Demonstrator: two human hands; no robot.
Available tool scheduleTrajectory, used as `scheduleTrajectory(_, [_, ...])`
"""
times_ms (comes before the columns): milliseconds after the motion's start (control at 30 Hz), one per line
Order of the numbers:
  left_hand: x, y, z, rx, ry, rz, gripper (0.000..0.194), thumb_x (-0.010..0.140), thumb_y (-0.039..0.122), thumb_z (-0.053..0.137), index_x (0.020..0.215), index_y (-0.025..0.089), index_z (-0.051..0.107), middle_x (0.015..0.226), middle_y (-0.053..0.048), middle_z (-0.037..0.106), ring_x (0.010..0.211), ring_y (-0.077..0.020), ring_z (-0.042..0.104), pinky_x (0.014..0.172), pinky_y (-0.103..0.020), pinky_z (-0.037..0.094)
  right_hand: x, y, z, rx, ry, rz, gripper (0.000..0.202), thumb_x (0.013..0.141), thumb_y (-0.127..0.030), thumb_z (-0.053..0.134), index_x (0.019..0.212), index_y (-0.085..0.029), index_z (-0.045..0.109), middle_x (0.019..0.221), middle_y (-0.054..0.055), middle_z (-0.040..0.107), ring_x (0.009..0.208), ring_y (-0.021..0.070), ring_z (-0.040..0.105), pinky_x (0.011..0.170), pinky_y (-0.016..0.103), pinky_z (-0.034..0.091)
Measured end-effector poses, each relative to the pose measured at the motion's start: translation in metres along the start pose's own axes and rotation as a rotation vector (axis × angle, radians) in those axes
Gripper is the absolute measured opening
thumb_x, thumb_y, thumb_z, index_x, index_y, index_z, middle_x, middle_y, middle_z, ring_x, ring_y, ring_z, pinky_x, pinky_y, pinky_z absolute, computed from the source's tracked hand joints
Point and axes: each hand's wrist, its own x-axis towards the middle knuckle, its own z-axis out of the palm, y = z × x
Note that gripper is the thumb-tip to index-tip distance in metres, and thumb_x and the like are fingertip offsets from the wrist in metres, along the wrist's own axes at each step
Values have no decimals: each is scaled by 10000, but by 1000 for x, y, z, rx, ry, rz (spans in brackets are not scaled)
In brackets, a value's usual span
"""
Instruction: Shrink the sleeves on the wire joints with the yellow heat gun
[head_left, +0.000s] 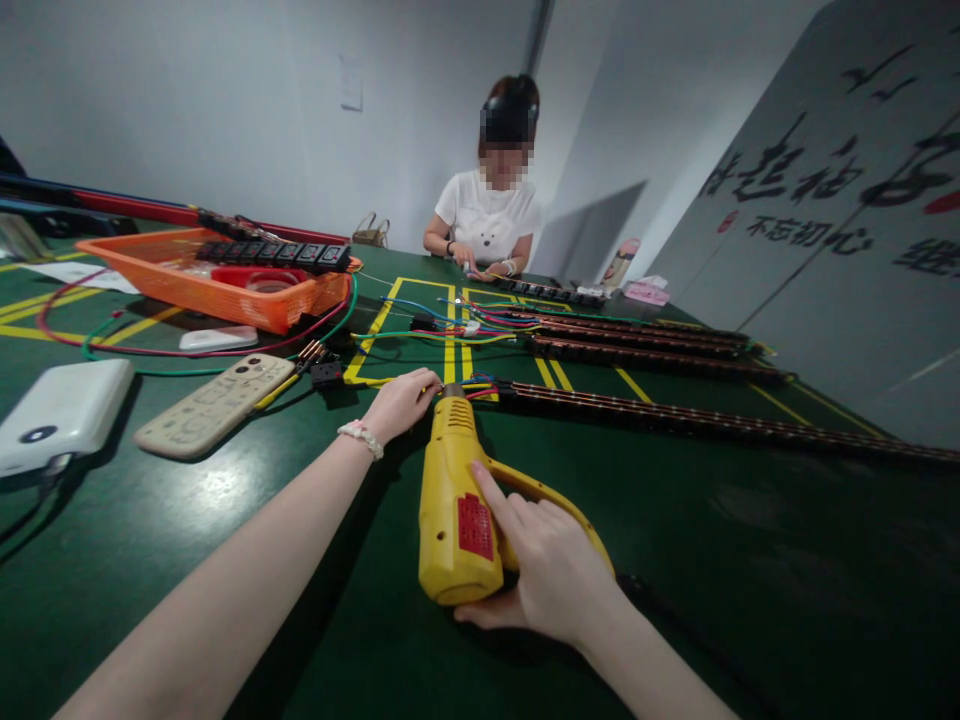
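Note:
My right hand (551,565) grips a yellow heat gun (450,510) with a red label on its side. One finger lies along the gun's body, and the gun points away from me. Just left of the metal nozzle (452,390), my left hand (401,402) has its fingers pinched together on thin wires (480,386), which are partly hidden by the fingers and nozzle. These wires lead right into a long dark strip with copper-coloured bars (645,411). A small black connector block (327,375) lies left of that hand.
An orange basket (187,290) holds black parts. A phone in a beige case (217,400), a white power bank (67,415) and looped cables (135,350) lie at left. More copper-barred strips (637,345) lie beyond. A person (487,220) sits across the green table (720,560).

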Motion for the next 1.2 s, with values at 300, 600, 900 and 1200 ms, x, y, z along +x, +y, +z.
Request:
scheduleTrajectory(300, [1, -2, 0, -41, -7, -5, 205, 858, 264, 392, 798, 191, 574, 802, -29, 598, 722, -141, 550, 651, -236, 400, -1, 0, 0, 3, 38, 3, 1160, 540, -713, 602, 1425, -188, 65, 908, 62, 594, 763, 243, 569, 723, 375, 430])
scheduleTrajectory(600, [-1, -1, 0, -22, 3, 4, 176, 860, 255, 402, 803, 194, 556, 832, -22, 607, 723, -138, 547, 603, -227, 368, -15, 20, 0, -33, 125, 77, 1076, 593, -679, 604, 1419, -219, 90, 957, 78, 601, 767, 249, 575, 716, 393, 436])
scheduleTrajectory(900, [1, 1, -1, -85, -57, -35, 215, 840, 292, 409, 747, 173, 561, 732, -28, 596, 649, -136, 524, 574, -228, 339, -22, 27, 3, -121, 177, 117, 1062, 620, -662, 592, 1424, -196, 77, 974, 79, 601, 764, 242, 576, 706, 388, 450])
scheduleTrajectory(1200, [8, -2, 4, -160, -220, -193, 472, 837, 482, 327, 609, 153, 577, 540, 5, 539, 517, -118, 466, 525, -228, 284, -18, 19, 3, -98, 118, 71, 1093, 623, -668, 580, 1422, -180, 15, 911, 79, 582, 755, 253, 560, 720, 408, 447])
